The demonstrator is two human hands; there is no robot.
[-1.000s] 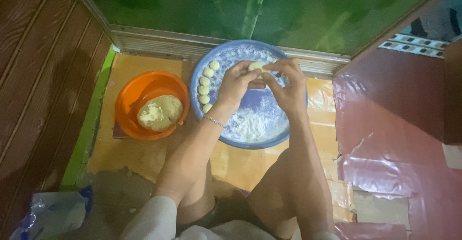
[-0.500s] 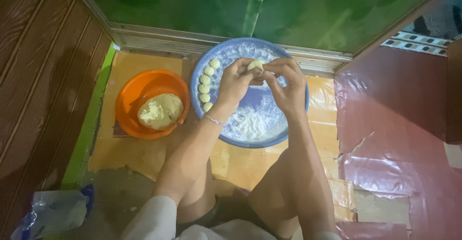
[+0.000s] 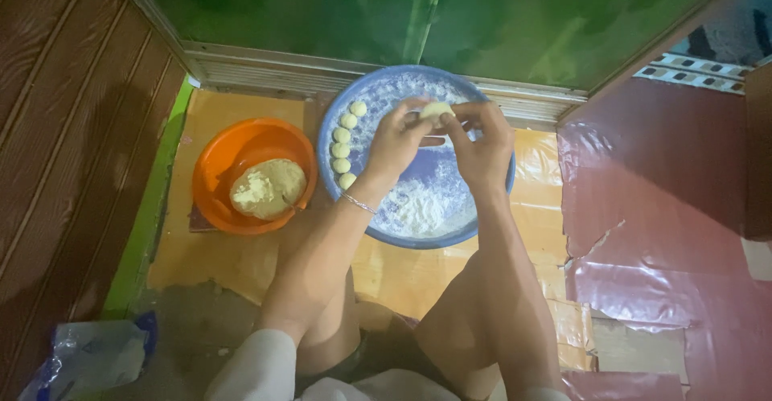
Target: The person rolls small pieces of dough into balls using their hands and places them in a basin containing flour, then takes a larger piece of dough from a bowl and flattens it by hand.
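A: Over the far rim of the blue basin, what are the hands doing?

B: Both hold one pale dough ball between them. The left hand pinches it from the left, the right hand from the right, fingertips closed on the ball. Each grip is shut on that ball, and it sits above the basin's far part, clear of the flour.

A: What lies in the basin?

B: White flour coats the bottom, heaped thicker at the near side. Along the left inner edge five small balls stand in a curved row, one just beside the next.

A: And to the left?

B: An orange bowl sits just beside the basin, with a lump of yellowish dough in it, toward its right side.

A: Anything on the wrist?

B: A thin bracelet circles the left wrist.

A: What carries it all?

B: The floor, covered with a tan mat. Right of it is dark red sheeting, torn in places. A green pane stands at the far side. At the near left corner lies a clear plastic bag.
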